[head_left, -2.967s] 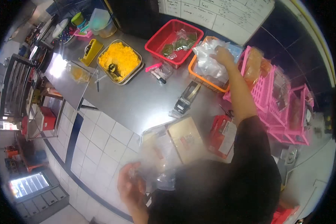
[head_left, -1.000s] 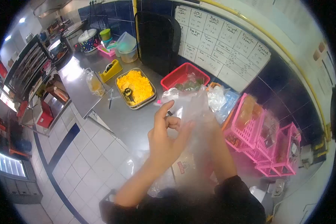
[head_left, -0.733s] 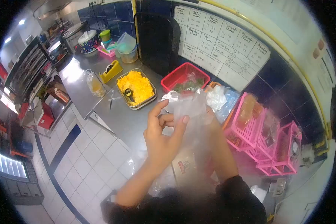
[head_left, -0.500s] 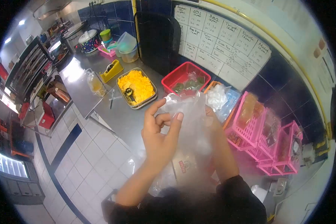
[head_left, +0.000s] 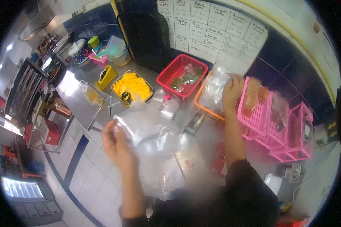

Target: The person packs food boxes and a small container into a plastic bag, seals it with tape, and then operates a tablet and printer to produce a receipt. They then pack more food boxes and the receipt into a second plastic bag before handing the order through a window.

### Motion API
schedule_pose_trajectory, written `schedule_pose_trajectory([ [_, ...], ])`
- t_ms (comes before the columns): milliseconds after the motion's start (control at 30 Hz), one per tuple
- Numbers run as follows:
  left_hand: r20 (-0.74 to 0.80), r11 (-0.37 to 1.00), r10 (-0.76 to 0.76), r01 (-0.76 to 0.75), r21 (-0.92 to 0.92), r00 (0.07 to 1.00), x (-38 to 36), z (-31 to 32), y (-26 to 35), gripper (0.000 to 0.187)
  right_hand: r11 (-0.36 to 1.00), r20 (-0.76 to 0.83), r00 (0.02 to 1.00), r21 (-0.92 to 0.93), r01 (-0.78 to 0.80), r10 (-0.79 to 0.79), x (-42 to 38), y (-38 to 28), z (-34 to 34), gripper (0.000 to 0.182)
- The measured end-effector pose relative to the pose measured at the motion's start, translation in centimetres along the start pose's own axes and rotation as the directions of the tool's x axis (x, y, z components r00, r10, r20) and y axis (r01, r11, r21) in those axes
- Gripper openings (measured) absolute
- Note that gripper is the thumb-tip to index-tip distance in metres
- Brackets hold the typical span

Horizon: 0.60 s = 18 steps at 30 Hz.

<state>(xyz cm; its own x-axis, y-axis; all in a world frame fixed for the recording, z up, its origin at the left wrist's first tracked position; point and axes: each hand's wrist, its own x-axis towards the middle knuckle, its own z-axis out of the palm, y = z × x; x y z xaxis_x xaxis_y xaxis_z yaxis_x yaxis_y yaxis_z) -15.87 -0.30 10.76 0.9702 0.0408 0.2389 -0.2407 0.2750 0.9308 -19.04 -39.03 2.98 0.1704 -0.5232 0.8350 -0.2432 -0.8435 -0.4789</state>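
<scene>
A clear plastic bag (head_left: 151, 130) hangs over the steel counter, its upper left edge pinched between the thumb and fingers of my left hand (head_left: 117, 142). My right hand (head_left: 233, 90) is at the orange basket (head_left: 210, 113), fingers bent against the crumpled clear plastic (head_left: 216, 87) inside it. The fingertips are partly hidden there. Below the bag lie a pale printed packet (head_left: 191, 162) and more clear film. A small clear pouch with a pink tip (head_left: 168, 106) rests just beyond the bag.
Yellow shredded food fills a metal tray (head_left: 150, 94) with a dark scoop in it. A red basket (head_left: 163, 77) holds green-filled packets. Stacked pink baskets (head_left: 254, 121) stand on the right. A yellow tape dispenser (head_left: 107, 77) and a tied bag (head_left: 93, 94) are at the left.
My right hand has left the bag and moved right and up to the orange basket. My left hand has moved left and down, still with the bag. The view has shifted.
</scene>
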Motion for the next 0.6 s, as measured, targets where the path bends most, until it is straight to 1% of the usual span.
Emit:
schedule_pose_trajectory([
  [33, 0.007, 1.000, -0.008, 0.008, 0.012, 1.000, 0.3, -0.5, 0.2, 0.022, 1.000, 0.006, 1.000, -0.006, -0.014, 0.014, -0.3, 1.4, 1.4, 0.021],
  [67, -0.061, 0.999, 0.012, -0.010, 0.032, 0.998, 0.3, -1.0, 0.4, 0.020, 0.991, 0.087, 0.989, -0.047, 0.123, -0.118, -1.2, 3.8, 3.7, 0.022],
  [100, -0.129, 0.998, 0.034, -0.028, 0.053, 0.991, 0.2, -1.3, 0.6, 0.019, 0.963, 0.174, 0.954, -0.072, 0.261, -0.245, -2.7, 6.2, 5.5, 0.023],
  [133, -0.132, 0.998, 0.053, -0.050, 0.028, 0.990, 0.2, -1.2, 0.8, 0.019, 0.935, 0.634, 0.766, -0.200, 0.293, -0.105, -5.0, 9.0, 7.0, 0.024],
  [167, -0.145, 0.998, 0.057, -0.052, 0.039, 0.988, 0.0, -1.3, 0.7, 0.019, 0.881, 0.912, 0.396, -0.273, 0.386, 0.109, -6.4, 10.8, 8.3, 0.025],
  [200, -0.126, 0.999, 0.037, -0.032, 0.040, 0.991, 0.0, -1.6, 0.6, 0.021, 0.897, 0.968, 0.143, -0.244, 0.368, 0.205, -6.3, 9.1, 7.0, 0.027],
  [233, -0.122, 0.999, 0.022, -0.016, 0.049, 0.992, -0.2, -2.2, 0.5, 0.022, 0.940, 0.981, -0.043, -0.168, 0.296, 0.189, -6.5, 9.0, 6.9, 0.031],
  [267, -0.175, 0.996, 0.048, -0.034, 0.078, 0.983, -0.4, -2.9, 0.5, 0.022, 0.973, 0.960, -0.227, -0.121, 0.198, 0.166, -6.8, 8.9, 6.9, 0.035],
  [300, -0.138, 0.991, 0.072, -0.054, 0.126, 0.988, -0.4, -3.6, 0.4, 0.022, 0.984, 0.942, -0.302, -0.104, 0.142, 0.143, -6.6, 8.9, 6.8, 0.033],
  [333, -0.096, 0.983, 0.086, -0.068, 0.170, 0.992, -0.4, -4.1, 0.4, 0.023, 0.983, 0.948, -0.289, -0.085, 0.161, 0.129, -5.6, 8.5, 6.9, 0.032],
  [367, -0.110, 0.987, 0.035, -0.018, 0.160, 0.993, -0.7, -4.7, 1.0, 0.026, 0.971, 0.955, -0.260, -0.082, 0.223, 0.140, -4.7, 8.1, 6.9, 0.031],
  [400, -0.132, 0.992, 0.022, -0.005, 0.127, 0.991, -0.8, -5.4, 1.4, 0.027, 0.939, 0.968, -0.191, -0.095, 0.330, 0.165, -3.6, 7.2, 6.7, 0.030],
  [433, -0.143, 0.996, -0.004, 0.017, 0.089, 0.990, -0.9, -6.1, 1.6, 0.027, 0.875, 0.982, -0.050, -0.137, 0.464, 0.181, -2.9, 5.7, 5.8, 0.029],
  [467, -0.164, 0.994, -0.038, 0.055, 0.098, 0.986, -1.0, -7.0, 1.8, 0.027, 0.822, 0.978, 0.151, -0.202, 0.533, 0.143, -2.3, 3.0, 3.9, 0.028],
  [500, -0.208, 0.991, -0.066, 0.088, 0.098, 0.976, -1.1, -7.9, 2.0, 0.028, 0.834, 0.939, 0.338, -0.236, 0.499, 0.063, -2.1, -0.4, 1.1, 0.027],
  [533, -0.244, 0.988, -0.099, 0.125, 0.094, 0.965, -1.4, -8.7, 2.3, 0.030, 0.918, 0.906, 0.423, -0.198, 0.344, 0.037, -2.2, -7.2, -3.0, 0.025],
  [567, -0.222, 0.991, -0.136, 0.137, -0.010, 0.966, -1.7, -9.4, 2.6, 0.031, 0.974, 0.864, 0.503, -0.121, 0.189, 0.010, -2.3, -14.1, -7.1, 0.022],
  [600, -0.227, 0.976, -0.205, 0.180, -0.125, 0.952, -1.9, -10.6, 2.2, 0.032, 1.000, 0.963, 0.268, 0.004, -0.022, 0.002, -5.0, -16.3, -10.2, 0.027],
])
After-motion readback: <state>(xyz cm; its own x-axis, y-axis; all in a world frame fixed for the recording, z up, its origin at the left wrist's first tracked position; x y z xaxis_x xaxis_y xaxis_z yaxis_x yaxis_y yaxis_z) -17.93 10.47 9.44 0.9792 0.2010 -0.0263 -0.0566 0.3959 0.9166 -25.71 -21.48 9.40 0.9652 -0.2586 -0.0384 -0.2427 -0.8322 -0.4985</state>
